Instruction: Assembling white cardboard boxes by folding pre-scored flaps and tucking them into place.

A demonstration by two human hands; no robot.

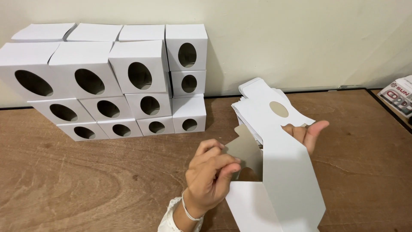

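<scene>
More than a dozen finished white cardboard boxes with oval cut-out windows are sitting stacked against the cream wall, while a pile of flat white box blanks is waiting on the brown wooden table, so the folding seems well along but not over. One half-formed white cardboard box is standing between the hands: the left hand is pinching its grey inner flap, the right hand is lying mostly open behind its panel, thumb pressing.
</scene>
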